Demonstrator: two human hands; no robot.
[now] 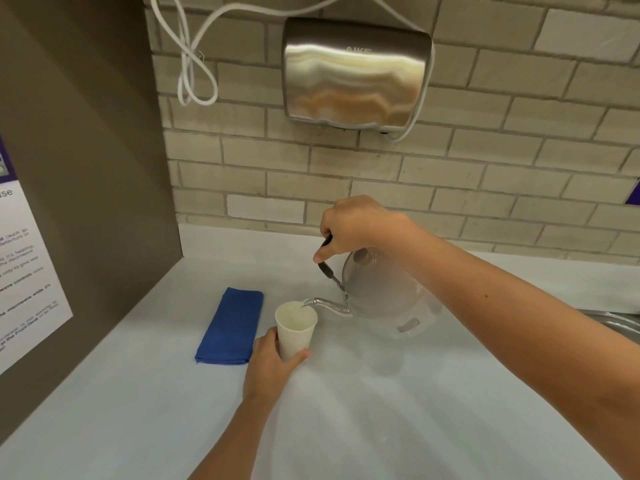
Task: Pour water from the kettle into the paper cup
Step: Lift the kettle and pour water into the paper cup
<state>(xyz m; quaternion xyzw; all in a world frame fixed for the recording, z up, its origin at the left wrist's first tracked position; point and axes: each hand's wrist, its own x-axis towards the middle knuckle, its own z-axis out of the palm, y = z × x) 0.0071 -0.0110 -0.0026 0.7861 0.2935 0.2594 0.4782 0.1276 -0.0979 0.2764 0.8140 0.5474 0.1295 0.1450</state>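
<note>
A white paper cup [297, 327] stands upright on the pale counter [138, 410], and my left hand [270, 368] is wrapped around its lower half. My right hand [349, 225] grips the black handle of a white gooseneck kettle [377, 292], which is tilted to the left. The tip of the kettle's thin metal spout [325, 304] sits just over the cup's far rim. I cannot make out a stream of water. The inside of the cup looks pale.
A folded blue cloth [230, 327] lies left of the cup. A steel hand dryer [356, 72] with a looped white cord hangs on the brick wall. A brown side panel [86, 168] with a notice closes the left. A sink edge [613, 320] shows at right.
</note>
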